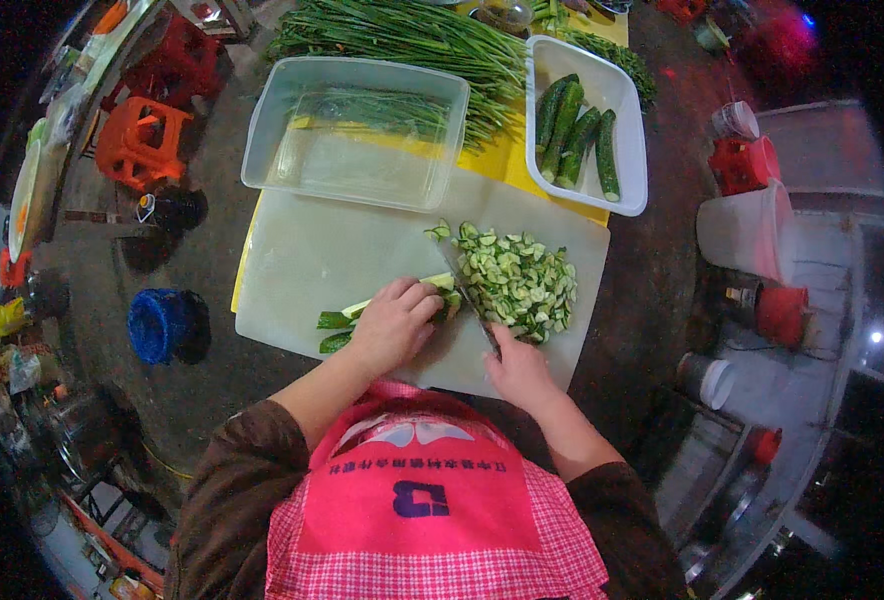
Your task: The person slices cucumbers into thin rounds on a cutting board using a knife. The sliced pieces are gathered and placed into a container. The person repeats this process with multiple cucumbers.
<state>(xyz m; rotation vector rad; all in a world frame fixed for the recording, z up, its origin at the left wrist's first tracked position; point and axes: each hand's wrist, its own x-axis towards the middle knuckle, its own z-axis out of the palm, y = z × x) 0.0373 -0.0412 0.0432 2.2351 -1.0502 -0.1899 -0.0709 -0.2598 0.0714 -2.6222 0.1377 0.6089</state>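
Note:
Under the spread fingers of my left hand [398, 326], several cucumber strips [335, 343] lie lengthwise on a pale plastic cutting board [322, 255]. My right hand [521, 367] grips the handle of a kitchen knife [463, 281], whose blade points away from me. The blade stands between the cut ends of the strips and a heap of chopped cucumber pieces [521, 281] on the right. A few pieces sit near the knife's tip. My left palm hides the middle of the strips.
A translucent plastic tub [356, 161] overlaps the board's far edge. Beside it, a white plastic basin [641, 180] holds several whole cucumbers [562, 131]. Long green stalks [412, 37] lie behind on a yellow surface [513, 165]. A blue bucket-like container [158, 326] and orange stool [142, 142] stand left.

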